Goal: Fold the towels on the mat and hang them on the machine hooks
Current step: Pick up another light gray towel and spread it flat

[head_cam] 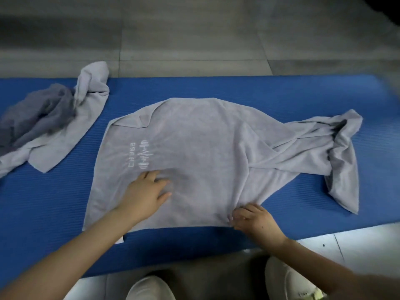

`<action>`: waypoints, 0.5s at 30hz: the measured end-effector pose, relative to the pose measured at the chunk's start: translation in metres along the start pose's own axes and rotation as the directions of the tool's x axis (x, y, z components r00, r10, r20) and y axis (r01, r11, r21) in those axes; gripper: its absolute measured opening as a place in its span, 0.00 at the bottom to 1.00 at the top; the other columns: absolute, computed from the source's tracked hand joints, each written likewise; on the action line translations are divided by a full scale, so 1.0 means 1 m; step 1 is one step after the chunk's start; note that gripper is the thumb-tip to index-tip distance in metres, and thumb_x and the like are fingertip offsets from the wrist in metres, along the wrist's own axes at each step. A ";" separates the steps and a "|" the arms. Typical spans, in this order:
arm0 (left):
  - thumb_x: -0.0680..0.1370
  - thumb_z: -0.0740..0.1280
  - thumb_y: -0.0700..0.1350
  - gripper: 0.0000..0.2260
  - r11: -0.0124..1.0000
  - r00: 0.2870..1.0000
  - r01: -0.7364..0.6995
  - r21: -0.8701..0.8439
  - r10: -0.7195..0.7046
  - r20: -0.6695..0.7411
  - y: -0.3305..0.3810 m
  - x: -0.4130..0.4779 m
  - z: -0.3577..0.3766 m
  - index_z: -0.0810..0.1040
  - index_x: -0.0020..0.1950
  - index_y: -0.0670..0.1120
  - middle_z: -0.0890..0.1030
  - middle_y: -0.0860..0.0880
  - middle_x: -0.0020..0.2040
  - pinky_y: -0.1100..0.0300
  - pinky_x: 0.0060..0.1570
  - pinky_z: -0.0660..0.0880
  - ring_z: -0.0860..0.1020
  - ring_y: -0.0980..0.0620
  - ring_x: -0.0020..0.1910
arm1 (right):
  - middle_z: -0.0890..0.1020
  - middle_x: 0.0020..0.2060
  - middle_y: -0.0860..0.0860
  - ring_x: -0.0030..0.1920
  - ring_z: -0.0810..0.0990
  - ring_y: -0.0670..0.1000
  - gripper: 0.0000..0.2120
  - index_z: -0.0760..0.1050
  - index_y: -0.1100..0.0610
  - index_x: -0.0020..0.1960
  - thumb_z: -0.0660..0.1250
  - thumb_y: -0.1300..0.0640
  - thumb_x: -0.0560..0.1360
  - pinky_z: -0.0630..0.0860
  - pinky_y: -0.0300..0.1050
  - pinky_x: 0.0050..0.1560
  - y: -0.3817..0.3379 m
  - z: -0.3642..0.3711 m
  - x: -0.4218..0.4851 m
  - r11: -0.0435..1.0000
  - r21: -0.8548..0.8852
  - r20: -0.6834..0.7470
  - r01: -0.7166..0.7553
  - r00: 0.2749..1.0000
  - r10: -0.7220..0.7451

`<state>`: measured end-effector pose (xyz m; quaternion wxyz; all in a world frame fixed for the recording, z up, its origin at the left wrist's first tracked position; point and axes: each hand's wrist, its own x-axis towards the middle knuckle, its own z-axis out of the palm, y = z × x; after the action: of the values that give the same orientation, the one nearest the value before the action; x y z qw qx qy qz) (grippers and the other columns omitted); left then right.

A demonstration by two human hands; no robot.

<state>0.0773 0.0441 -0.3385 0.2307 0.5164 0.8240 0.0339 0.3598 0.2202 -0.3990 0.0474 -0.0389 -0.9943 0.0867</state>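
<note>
The grey towel (pixel 194 152), soft and light, lies mid-mat (pixel 281 92), bunched toward 3 o'clock. Left hand (pixel 145 191) presses flat, fingers apart; right hand (pixel 253 217) seemingly pinches the near edge, a good hold.

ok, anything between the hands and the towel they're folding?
No. Left hand lies flat on the grey towel; right hand pinches its near edge. The other towels lie apart, further left on the mat.

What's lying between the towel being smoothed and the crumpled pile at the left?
Only bare blue mat separates the spread towel from the crumpled pile, as the head view shows.
</note>
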 end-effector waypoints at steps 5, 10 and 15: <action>0.80 0.57 0.55 0.21 0.994 0.992 -0.112 0.016 0.111 0.054 0.047 0.039 -0.016 0.66 0.72 0.52 0.58 0.45 0.75 0.57 0.67 0.61 0.59 0.46 0.72 | 0.81 0.51 0.42 0.48 0.77 0.43 0.09 0.81 0.46 0.50 0.62 0.49 0.77 0.72 0.32 0.48 0.020 -0.034 -0.019 0.937 0.268 -0.085 -0.224 0.963 0.255; 0.76 0.59 0.57 0.22 0.947 0.949 -0.312 0.075 0.307 0.073 0.092 0.073 -0.044 0.75 0.66 0.48 0.68 0.40 0.70 0.50 0.63 0.69 0.67 0.41 0.68 | 0.82 0.48 0.46 0.48 0.74 0.45 0.18 0.82 0.52 0.51 0.60 0.43 0.73 0.70 0.35 0.47 0.085 -0.056 -0.040 0.810 0.106 -0.261 -0.577 0.770 0.582; 0.80 0.57 0.57 0.20 0.875 0.912 -0.400 0.273 0.352 0.208 0.151 0.123 -0.069 0.66 0.71 0.55 0.61 0.47 0.73 0.56 0.66 0.66 0.60 0.48 0.71 | 0.78 0.55 0.58 0.51 0.75 0.64 0.19 0.77 0.54 0.58 0.71 0.46 0.71 0.75 0.54 0.44 0.161 -0.070 -0.099 0.374 -0.038 -0.142 -0.927 0.375 0.916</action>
<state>0.1308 0.2337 -0.2754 0.1977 0.6978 0.6824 -0.0910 0.4758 0.3816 -0.3674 0.0370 -0.5925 -0.8037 0.0409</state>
